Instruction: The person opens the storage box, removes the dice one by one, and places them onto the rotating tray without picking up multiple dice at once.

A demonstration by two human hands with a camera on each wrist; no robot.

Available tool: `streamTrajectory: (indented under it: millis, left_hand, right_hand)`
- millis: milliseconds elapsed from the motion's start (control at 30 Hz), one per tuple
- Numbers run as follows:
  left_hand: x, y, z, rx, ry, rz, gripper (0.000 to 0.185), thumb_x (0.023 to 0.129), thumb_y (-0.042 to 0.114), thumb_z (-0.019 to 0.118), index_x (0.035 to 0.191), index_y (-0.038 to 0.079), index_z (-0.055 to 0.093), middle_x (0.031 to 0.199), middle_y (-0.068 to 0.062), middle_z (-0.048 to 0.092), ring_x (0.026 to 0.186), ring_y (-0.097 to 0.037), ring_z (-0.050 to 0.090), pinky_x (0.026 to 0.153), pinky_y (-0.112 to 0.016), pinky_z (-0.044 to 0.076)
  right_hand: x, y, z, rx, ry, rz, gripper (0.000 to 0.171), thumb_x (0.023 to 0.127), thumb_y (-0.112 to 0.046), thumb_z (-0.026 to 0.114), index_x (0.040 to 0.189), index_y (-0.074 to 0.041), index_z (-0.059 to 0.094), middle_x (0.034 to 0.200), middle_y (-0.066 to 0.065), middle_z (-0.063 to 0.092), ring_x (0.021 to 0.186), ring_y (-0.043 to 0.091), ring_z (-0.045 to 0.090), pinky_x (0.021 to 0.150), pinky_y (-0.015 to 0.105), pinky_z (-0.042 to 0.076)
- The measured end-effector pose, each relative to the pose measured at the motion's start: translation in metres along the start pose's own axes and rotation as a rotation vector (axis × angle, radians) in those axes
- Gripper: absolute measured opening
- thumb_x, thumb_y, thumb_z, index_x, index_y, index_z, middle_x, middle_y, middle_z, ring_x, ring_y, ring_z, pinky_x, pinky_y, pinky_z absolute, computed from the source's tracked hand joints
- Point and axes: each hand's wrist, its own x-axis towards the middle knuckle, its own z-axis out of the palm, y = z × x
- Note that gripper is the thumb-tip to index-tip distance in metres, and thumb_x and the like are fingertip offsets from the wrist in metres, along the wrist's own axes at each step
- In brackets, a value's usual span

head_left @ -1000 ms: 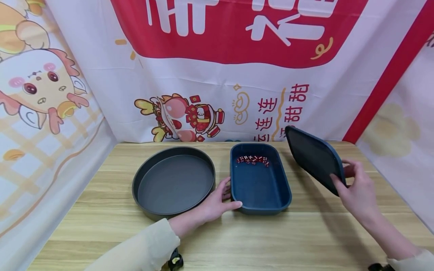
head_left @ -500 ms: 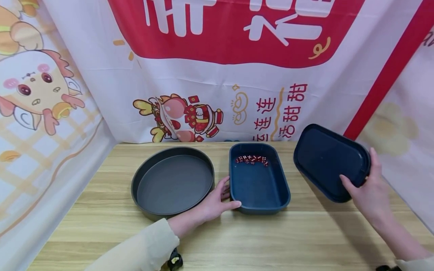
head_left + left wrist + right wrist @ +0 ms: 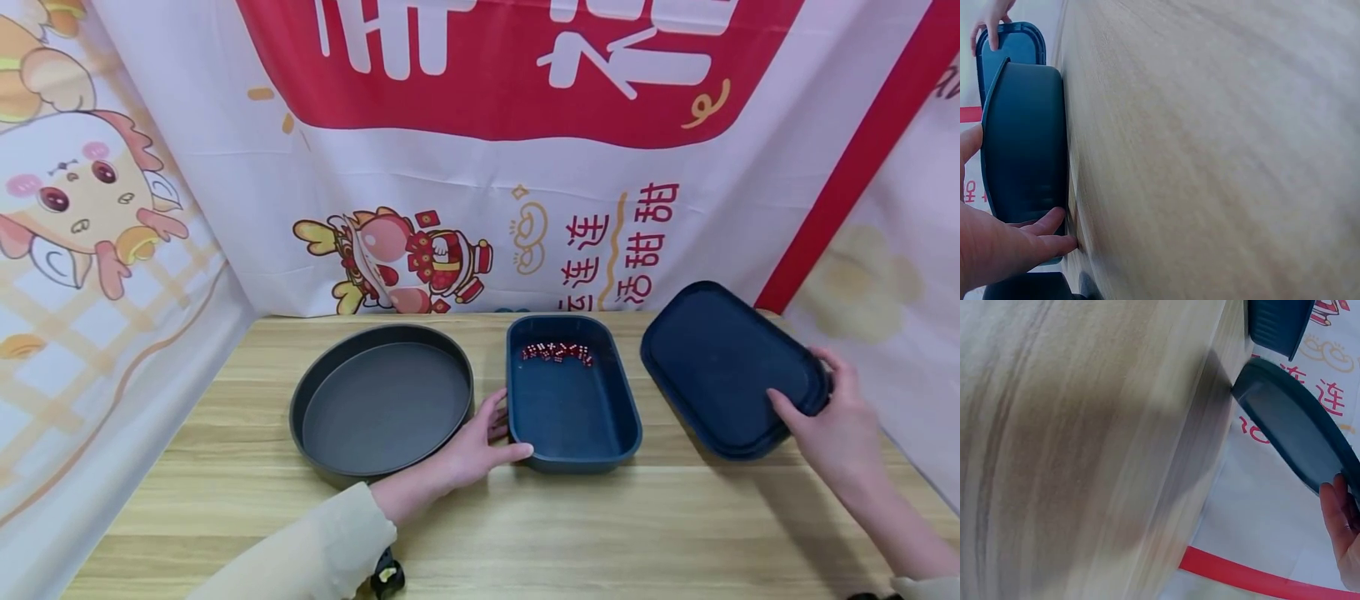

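A dark blue rectangular box (image 3: pixel 573 417) with rounded corners stands on the table, with several small red dice (image 3: pixel 557 353) at its far end. My left hand (image 3: pixel 474 450) rests at its near left corner, thumb along the rim and fingers against the side; the left wrist view shows the fingers (image 3: pixel 1041 240) reaching low on the wall. To the right, my right hand (image 3: pixel 840 417) pinches the right edge of the matching dark blue lid (image 3: pixel 731 367). The lid is tilted; in the right wrist view its far edge is low by the tabletop and the hand's end is higher.
A round dark grey pan (image 3: pixel 386 408) stands left of the box, close beside my left forearm. The wooden table (image 3: pixel 570 533) ends at a printed cloth backdrop (image 3: pixel 247 208) behind and at the sides.
The lid has turned from steeply tilted to flatter, its broad face now showing upward, and has shifted right and lower with my right hand. My left hand and the box stay put.
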Motion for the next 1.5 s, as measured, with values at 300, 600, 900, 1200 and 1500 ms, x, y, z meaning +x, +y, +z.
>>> streamTrajectory:
  millis: [300, 600, 900, 1200, 1500]
  left_hand:
    - [0.000, -0.001, -0.001, -0.006, 0.004, 0.006, 0.084, 0.091, 0.021, 0.071, 0.155, 0.010, 0.016, 0.152, -0.021, 0.033, 0.134, -0.037, 0.039, 0.108, -0.051, 0.033]
    - [0.001, 0.000, 0.000, -0.014, 0.005, -0.015, 0.086, 0.091, 0.022, 0.071, 0.155, 0.013, 0.015, 0.152, -0.019, 0.033, 0.133, -0.036, 0.042, 0.108, -0.051, 0.034]
    - [0.001, 0.000, 0.000, -0.016, 0.007, -0.040, 0.090, 0.091, 0.022, 0.072, 0.156, 0.014, 0.011, 0.151, -0.019, 0.035, 0.130, -0.034, 0.046, 0.106, -0.050, 0.037]
    - [0.000, 0.001, 0.000, -0.004, 0.005, -0.040, 0.091, 0.091, 0.023, 0.072, 0.156, 0.012, 0.010, 0.151, -0.020, 0.035, 0.129, -0.035, 0.046, 0.105, -0.052, 0.037]
    - [0.000, 0.001, 0.000, -0.001, 0.012, -0.051, 0.091, 0.090, 0.024, 0.072, 0.156, 0.014, 0.011, 0.151, -0.019, 0.036, 0.129, -0.034, 0.046, 0.106, -0.051, 0.037]
  right_hand:
    - [0.001, 0.026, -0.005, -0.090, -0.206, 0.079, 0.064, 0.081, -0.009, 0.077, 0.128, 0.008, 0.037, 0.095, 0.034, 0.052, 0.071, 0.042, 0.053, 0.050, 0.024, 0.033]
    - [-0.002, 0.055, -0.003, -0.186, -0.382, 0.121, 0.068, 0.085, -0.029, 0.076, 0.126, 0.012, 0.039, 0.099, 0.036, 0.052, 0.079, 0.043, 0.054, 0.055, 0.035, 0.041]
    - [-0.002, 0.076, 0.000, -0.208, -0.627, 0.153, 0.073, 0.090, -0.043, 0.068, 0.122, 0.014, 0.037, 0.087, 0.030, 0.058, 0.074, 0.038, 0.058, 0.058, 0.046, 0.047]
    - [0.001, 0.080, 0.003, -0.234, -0.816, 0.231, 0.082, 0.093, -0.053, 0.059, 0.124, 0.018, 0.032, 0.090, 0.028, 0.059, 0.079, 0.035, 0.059, 0.066, 0.050, 0.048]
    - [-0.002, 0.080, 0.004, -0.199, -0.815, 0.196, 0.080, 0.093, -0.049, 0.061, 0.125, 0.017, 0.032, 0.090, 0.025, 0.060, 0.075, 0.028, 0.060, 0.067, 0.051, 0.048]
